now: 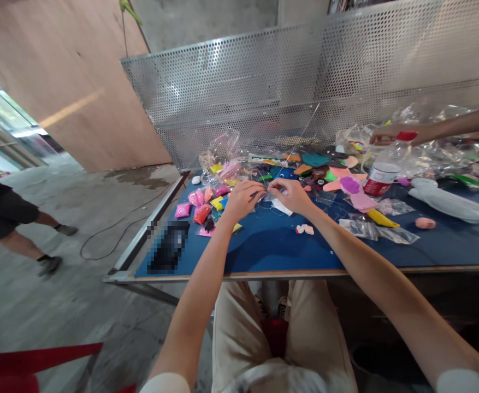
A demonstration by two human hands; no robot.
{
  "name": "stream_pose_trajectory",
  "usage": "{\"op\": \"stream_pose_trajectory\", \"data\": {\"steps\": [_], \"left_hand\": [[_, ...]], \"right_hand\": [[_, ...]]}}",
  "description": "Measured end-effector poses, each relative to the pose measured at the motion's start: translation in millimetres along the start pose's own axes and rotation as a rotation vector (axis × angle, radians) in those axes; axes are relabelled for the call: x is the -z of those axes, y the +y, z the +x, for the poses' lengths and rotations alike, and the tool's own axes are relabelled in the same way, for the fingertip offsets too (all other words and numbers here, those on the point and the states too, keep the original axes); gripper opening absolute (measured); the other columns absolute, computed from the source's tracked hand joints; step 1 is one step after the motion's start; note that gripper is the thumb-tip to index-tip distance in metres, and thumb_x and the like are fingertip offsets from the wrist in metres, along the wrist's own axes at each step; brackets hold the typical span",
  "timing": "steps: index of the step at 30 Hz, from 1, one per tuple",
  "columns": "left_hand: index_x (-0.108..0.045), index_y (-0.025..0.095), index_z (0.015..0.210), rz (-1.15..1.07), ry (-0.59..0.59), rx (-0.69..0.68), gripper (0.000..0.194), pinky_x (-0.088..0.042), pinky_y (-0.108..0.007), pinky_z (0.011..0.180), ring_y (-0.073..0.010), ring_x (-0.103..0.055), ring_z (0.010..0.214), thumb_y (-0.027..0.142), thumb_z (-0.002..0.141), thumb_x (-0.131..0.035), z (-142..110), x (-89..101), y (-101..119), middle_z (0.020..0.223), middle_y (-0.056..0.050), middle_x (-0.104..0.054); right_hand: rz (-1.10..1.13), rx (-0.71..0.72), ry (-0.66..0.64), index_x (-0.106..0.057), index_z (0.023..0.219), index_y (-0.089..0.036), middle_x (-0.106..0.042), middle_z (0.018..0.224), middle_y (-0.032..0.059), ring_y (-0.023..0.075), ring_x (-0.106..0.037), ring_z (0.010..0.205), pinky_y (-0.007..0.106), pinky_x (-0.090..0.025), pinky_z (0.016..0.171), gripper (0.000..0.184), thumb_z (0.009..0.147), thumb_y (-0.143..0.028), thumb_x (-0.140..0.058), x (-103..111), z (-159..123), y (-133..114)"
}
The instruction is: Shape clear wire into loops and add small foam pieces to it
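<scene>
My left hand (pixel 246 197) and my right hand (pixel 291 195) meet over the blue table, fingertips pinched close together. Whatever lies between the fingers is too small to name. A thin pale strand (pixel 308 129) slants up behind my right hand; whether it reaches my fingers cannot be seen. Just below the right hand lies a crumpled white piece (pixel 281 207). Small packets of coloured clay, among them a pink one (pixel 182 210) and a red one (pixel 202 214), are heaped beside my left hand. Nearer me sits a small white lump (pixel 305 229) with a red spot.
A red-capped bottle (pixel 380 173) stands at right, near peach and purple soft shapes (pixel 352 186) and plastic bags. Another person's hand (pixel 386 134) reaches in from the right. Perforated metal panels (pixel 239 93) back the table. A pixelated dark object (pixel 169 246) lies at the left corner.
</scene>
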State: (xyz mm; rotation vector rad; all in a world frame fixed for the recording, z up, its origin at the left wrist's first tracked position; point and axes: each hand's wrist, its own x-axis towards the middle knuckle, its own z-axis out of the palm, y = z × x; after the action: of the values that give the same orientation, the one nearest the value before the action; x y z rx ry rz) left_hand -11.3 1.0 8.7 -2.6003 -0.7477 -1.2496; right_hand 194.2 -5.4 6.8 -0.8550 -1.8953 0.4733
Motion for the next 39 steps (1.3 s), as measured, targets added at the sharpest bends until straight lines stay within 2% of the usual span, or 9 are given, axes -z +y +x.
{"op": "stream_pose_trajectory", "data": {"steps": [10,13,19,21,26,29,33,36,39], "left_hand": [[-0.071,0.020,0.096,0.020,-0.030,0.103,0.033,-0.051,-0.037,0.092,-0.0203,-0.069,0.097,0.040,0.107,-0.047,-3,-1.2,4,0.102,-0.008,-0.076],[-0.070,0.019,0.097,0.002,0.005,0.116,0.035,-0.050,-0.037,0.091,-0.0209,-0.068,0.097,0.040,0.107,-0.044,-2,-2.1,5,0.101,-0.008,-0.076],[-0.069,0.020,0.096,-0.022,0.018,0.176,0.041,-0.049,-0.036,0.085,-0.0206,-0.066,0.091,0.044,0.109,-0.039,1,-3.9,9,0.098,-0.006,-0.077],[-0.069,0.020,0.094,0.006,0.034,0.180,0.041,-0.048,-0.035,0.082,-0.0204,-0.065,0.087,0.045,0.109,-0.039,1,-5.6,9,0.094,-0.006,-0.076],[-0.070,0.018,0.102,0.118,0.028,0.152,0.034,-0.050,-0.033,0.082,-0.0205,-0.067,0.088,0.042,0.107,-0.047,-3,-12.0,4,0.091,-0.007,-0.075],[-0.070,0.018,0.108,0.109,-0.007,0.124,0.030,-0.053,-0.031,0.082,-0.0189,-0.069,0.089,0.041,0.106,-0.050,-7,-15.1,-2,0.095,-0.007,-0.075],[-0.071,0.018,0.109,0.147,0.033,0.047,0.023,-0.055,-0.032,0.084,-0.0191,-0.071,0.089,0.036,0.103,-0.057,-9,-18.2,-6,0.096,-0.008,-0.076],[-0.072,0.018,0.107,0.171,0.037,-0.024,0.020,-0.056,-0.033,0.083,-0.0189,-0.071,0.088,0.031,0.103,-0.058,-10,-20.0,-7,0.096,-0.009,-0.077],[-0.072,0.017,0.108,0.174,0.027,-0.038,0.020,-0.057,-0.035,0.084,-0.0197,-0.072,0.090,0.029,0.104,-0.056,-10,-20.9,-7,0.100,-0.011,-0.078]], "right_hand": [[0.059,-0.063,-0.041,-0.067,0.081,-0.020,-0.073,0.080,0.0054,0.0210,-0.066,0.078,0.034,-0.050,0.077,0.023,0.088,-0.040,-0.058,-2,0,-1],[0.013,-0.024,-0.003,-0.068,0.084,-0.022,-0.074,0.086,0.0062,0.0229,-0.066,0.084,0.035,-0.051,0.081,0.022,0.090,-0.040,-0.058,-3,-2,-4],[-0.140,0.155,0.066,-0.069,0.087,-0.024,-0.075,0.093,0.0091,0.0255,-0.065,0.093,0.039,-0.049,0.090,0.020,0.096,-0.033,-0.053,-7,-6,-4],[-0.151,0.159,0.095,-0.068,0.087,-0.024,-0.074,0.093,0.0094,0.0254,-0.065,0.092,0.039,-0.048,0.091,0.019,0.095,-0.032,-0.054,-8,-7,-5],[-0.021,-0.018,0.139,-0.065,0.080,-0.021,-0.071,0.081,0.0067,0.0220,-0.065,0.078,0.036,-0.049,0.080,0.017,0.088,-0.033,-0.056,-11,-3,-4],[0.076,-0.156,0.109,-0.066,0.077,-0.021,-0.071,0.077,0.0058,0.0215,-0.064,0.076,0.034,-0.049,0.075,0.021,0.083,-0.040,-0.060,-12,0,0],[0.205,-0.300,0.024,-0.065,0.070,-0.021,-0.068,0.069,0.0046,0.0207,-0.063,0.070,0.033,-0.047,0.069,0.031,0.077,-0.051,-0.066,-9,5,4],[0.244,-0.328,-0.016,-0.065,0.068,-0.021,-0.066,0.064,0.0034,0.0195,-0.062,0.066,0.033,-0.048,0.068,0.032,0.075,-0.052,-0.069,-6,6,5],[0.228,-0.293,0.005,-0.066,0.070,-0.021,-0.069,0.068,0.0041,0.0195,-0.063,0.067,0.033,-0.050,0.069,0.028,0.076,-0.048,-0.068,-5,5,5]]}}
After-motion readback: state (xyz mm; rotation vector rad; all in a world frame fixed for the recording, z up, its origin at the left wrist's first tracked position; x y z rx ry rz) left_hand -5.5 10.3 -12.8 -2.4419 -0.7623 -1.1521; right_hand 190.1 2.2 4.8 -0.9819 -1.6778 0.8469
